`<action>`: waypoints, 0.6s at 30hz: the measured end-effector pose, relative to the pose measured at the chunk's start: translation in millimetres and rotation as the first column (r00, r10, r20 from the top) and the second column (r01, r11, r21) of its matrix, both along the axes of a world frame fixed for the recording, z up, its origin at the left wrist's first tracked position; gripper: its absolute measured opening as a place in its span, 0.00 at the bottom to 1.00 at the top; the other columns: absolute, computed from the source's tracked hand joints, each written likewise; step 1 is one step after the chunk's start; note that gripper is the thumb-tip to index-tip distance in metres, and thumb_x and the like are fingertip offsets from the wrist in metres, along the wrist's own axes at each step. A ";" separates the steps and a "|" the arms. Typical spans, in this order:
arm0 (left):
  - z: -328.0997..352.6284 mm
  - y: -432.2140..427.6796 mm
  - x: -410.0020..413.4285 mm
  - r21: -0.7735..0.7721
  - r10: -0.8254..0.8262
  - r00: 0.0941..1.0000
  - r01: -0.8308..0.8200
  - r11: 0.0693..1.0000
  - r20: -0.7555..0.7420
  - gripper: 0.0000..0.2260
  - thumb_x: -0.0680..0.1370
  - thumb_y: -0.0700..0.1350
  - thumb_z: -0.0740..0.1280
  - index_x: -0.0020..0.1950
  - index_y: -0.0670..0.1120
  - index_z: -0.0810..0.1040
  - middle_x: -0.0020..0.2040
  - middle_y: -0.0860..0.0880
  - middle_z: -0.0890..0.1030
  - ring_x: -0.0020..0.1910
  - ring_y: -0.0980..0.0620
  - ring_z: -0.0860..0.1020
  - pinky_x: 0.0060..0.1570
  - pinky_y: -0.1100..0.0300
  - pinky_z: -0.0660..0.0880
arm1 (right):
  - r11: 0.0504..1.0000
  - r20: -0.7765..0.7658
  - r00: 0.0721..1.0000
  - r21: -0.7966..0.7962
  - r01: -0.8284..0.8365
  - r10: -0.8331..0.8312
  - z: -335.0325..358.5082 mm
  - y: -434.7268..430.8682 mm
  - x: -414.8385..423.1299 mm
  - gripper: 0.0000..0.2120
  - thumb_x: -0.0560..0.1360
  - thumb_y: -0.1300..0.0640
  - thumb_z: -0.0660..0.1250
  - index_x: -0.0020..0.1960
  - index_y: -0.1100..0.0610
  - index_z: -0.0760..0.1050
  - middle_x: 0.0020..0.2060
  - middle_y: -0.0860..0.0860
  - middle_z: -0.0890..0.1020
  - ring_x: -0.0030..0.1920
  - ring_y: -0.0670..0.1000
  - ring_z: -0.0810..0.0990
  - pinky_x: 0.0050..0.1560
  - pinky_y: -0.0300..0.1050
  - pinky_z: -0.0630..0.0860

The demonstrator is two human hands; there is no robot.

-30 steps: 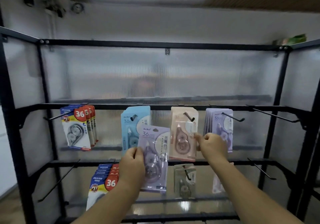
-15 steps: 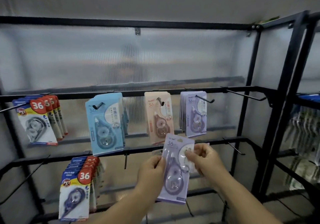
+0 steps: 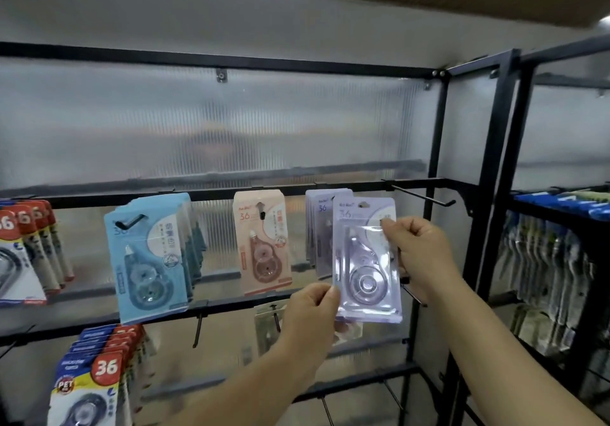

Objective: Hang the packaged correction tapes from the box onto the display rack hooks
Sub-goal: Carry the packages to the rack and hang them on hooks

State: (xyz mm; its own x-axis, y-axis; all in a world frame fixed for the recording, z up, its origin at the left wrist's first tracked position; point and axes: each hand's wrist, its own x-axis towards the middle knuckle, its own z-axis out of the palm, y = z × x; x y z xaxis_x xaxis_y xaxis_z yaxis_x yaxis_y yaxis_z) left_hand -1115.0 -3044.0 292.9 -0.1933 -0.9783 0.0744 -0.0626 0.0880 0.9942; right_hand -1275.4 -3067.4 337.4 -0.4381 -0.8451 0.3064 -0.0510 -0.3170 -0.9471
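Note:
A purple packaged correction tape (image 3: 366,260) is held upright in front of the purple stack (image 3: 318,227) hanging on the upper rail. My left hand (image 3: 312,310) pinches its lower left corner. My right hand (image 3: 417,247) pinches its upper right edge. The pack's hang hole sits near the top, level with the stack's hook, which is hidden behind the pack. An empty hook (image 3: 424,196) juts out just to the right on the same rail. The box is not in view.
Blue packs (image 3: 148,254), a peach pack (image 3: 262,244) and red-labelled packs (image 3: 29,244) hang on the upper rail; more red-labelled packs (image 3: 95,376) hang lower left. The black rack post (image 3: 429,194) stands at right, with another stocked rack (image 3: 554,260) beyond.
Both hands raised the purple pack up and to the right, from below the lower rail to the front of the purple stack. The camera view shifted right.

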 end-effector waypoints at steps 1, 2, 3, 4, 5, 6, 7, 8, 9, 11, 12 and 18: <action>-0.8 -0.2 0.8 0.016 0.000 1.000 -0.001 1.000 0.007 0.13 0.82 0.43 0.59 0.42 0.46 0.80 0.29 0.53 0.79 0.25 0.58 0.75 0.28 0.66 0.71 | 1.000 -0.016 1.000 0.022 0.007 -0.007 -2.4 -3.6 -0.8 0.09 0.76 0.57 0.69 0.37 0.56 0.74 0.28 0.51 0.78 0.25 0.47 0.74 0.24 0.38 0.69; -1.1 -0.6 1.6 0.030 0.001 1.000 -0.002 1.000 0.013 0.13 0.82 0.43 0.59 0.42 0.46 0.79 0.30 0.53 0.80 0.25 0.58 0.74 0.28 0.66 0.71 | 0.999 -0.029 1.000 0.036 0.010 -0.009 -4.4 -6.7 -0.9 0.09 0.75 0.57 0.69 0.38 0.57 0.75 0.29 0.51 0.79 0.28 0.49 0.76 0.25 0.39 0.70; -0.7 -0.6 2.1 0.038 0.004 1.000 -0.004 0.999 0.014 0.13 0.82 0.42 0.59 0.41 0.45 0.79 0.31 0.52 0.80 0.25 0.58 0.74 0.27 0.68 0.71 | 0.999 -0.040 0.999 0.048 0.015 -0.013 -6.1 -9.7 -1.0 0.09 0.75 0.56 0.69 0.38 0.57 0.75 0.30 0.52 0.80 0.29 0.50 0.76 0.27 0.40 0.70; -0.5 -1.2 2.2 0.040 0.007 1.000 -0.008 0.999 0.019 0.13 0.82 0.41 0.59 0.41 0.45 0.79 0.32 0.51 0.80 0.25 0.59 0.74 0.26 0.69 0.71 | 0.998 -0.054 0.998 0.056 0.018 -0.015 -7.9 -13.1 -1.4 0.09 0.75 0.56 0.69 0.38 0.58 0.75 0.30 0.53 0.79 0.30 0.51 0.76 0.28 0.41 0.71; 0.2 -1.4 2.1 0.041 0.010 0.999 -0.012 0.999 0.032 0.13 0.82 0.40 0.59 0.41 0.46 0.79 0.32 0.50 0.80 0.25 0.59 0.73 0.26 0.70 0.70 | 0.998 -0.074 0.997 0.058 0.020 -0.016 -8.3 -16.2 -0.9 0.09 0.75 0.56 0.69 0.39 0.59 0.76 0.31 0.53 0.79 0.30 0.51 0.75 0.30 0.42 0.72; 0.7 -2.0 2.0 0.047 0.015 0.999 -0.017 0.999 0.051 0.13 0.82 0.40 0.59 0.40 0.46 0.78 0.33 0.50 0.80 0.26 0.59 0.73 0.26 0.70 0.69 | 0.998 -0.105 0.994 0.061 0.027 -0.020 -8.2 -20.7 -0.7 0.09 0.75 0.56 0.69 0.40 0.60 0.76 0.32 0.54 0.79 0.31 0.51 0.75 0.32 0.44 0.73; 0.7 -3.1 1.9 0.059 0.023 0.997 -0.027 0.998 0.072 0.13 0.82 0.40 0.59 0.40 0.47 0.78 0.33 0.50 0.79 0.27 0.59 0.73 0.26 0.70 0.69 | 0.997 -0.143 0.989 0.061 0.039 -0.030 -6.9 -25.6 0.0 0.09 0.75 0.56 0.69 0.41 0.62 0.77 0.32 0.54 0.79 0.31 0.51 0.75 0.34 0.45 0.74; -0.4 -6.2 2.1 0.071 0.040 0.994 -0.047 0.996 0.099 0.12 0.81 0.41 0.59 0.40 0.48 0.77 0.34 0.49 0.79 0.29 0.58 0.73 0.28 0.69 0.69 | 0.996 -0.189 0.981 0.060 0.059 -0.047 -5.0 -31.8 0.6 0.10 0.75 0.56 0.68 0.42 0.64 0.77 0.33 0.55 0.79 0.32 0.50 0.74 0.35 0.45 0.74; -1.4 -9.7 2.7 0.081 0.066 0.989 -0.077 0.994 0.129 0.11 0.81 0.41 0.59 0.41 0.49 0.77 0.35 0.49 0.79 0.31 0.57 0.74 0.30 0.67 0.70 | 0.995 -0.235 0.970 0.061 0.079 -0.063 -3.2 -40.4 1.0 0.11 0.76 0.56 0.68 0.43 0.64 0.77 0.33 0.54 0.78 0.31 0.50 0.74 0.34 0.43 0.73; -4.3 -17.6 5.2 0.090 0.130 0.977 -0.146 0.985 0.169 0.08 0.81 0.42 0.60 0.44 0.48 0.77 0.36 0.47 0.80 0.34 0.54 0.75 0.34 0.62 0.72 | 0.990 -0.319 0.944 0.074 0.120 -0.090 -0.6 -60.2 1.3 0.11 0.76 0.54 0.67 0.42 0.61 0.76 0.33 0.54 0.78 0.31 0.50 0.74 0.32 0.44 0.74; -5.6 -21.1 7.0 0.095 0.154 0.971 -0.173 0.980 0.183 0.07 0.80 0.41 0.61 0.45 0.47 0.77 0.36 0.47 0.80 0.34 0.53 0.75 0.37 0.60 0.73 | 0.986 -0.364 0.926 0.088 0.140 -0.099 -0.4 -71.7 1.1 0.11 0.76 0.52 0.66 0.41 0.59 0.75 0.34 0.54 0.79 0.33 0.51 0.76 0.32 0.46 0.76; -16.6 -37.8 19.4 0.125 0.216 0.951 -0.248 0.961 0.222 0.06 0.78 0.38 0.62 0.45 0.44 0.78 0.34 0.44 0.80 0.36 0.49 0.78 0.40 0.55 0.75 | 0.973 -0.510 0.856 0.146 0.180 -0.082 -5.8 -119.0 0.2 0.15 0.76 0.50 0.66 0.35 0.57 0.72 0.30 0.52 0.76 0.32 0.53 0.73 0.35 0.45 0.69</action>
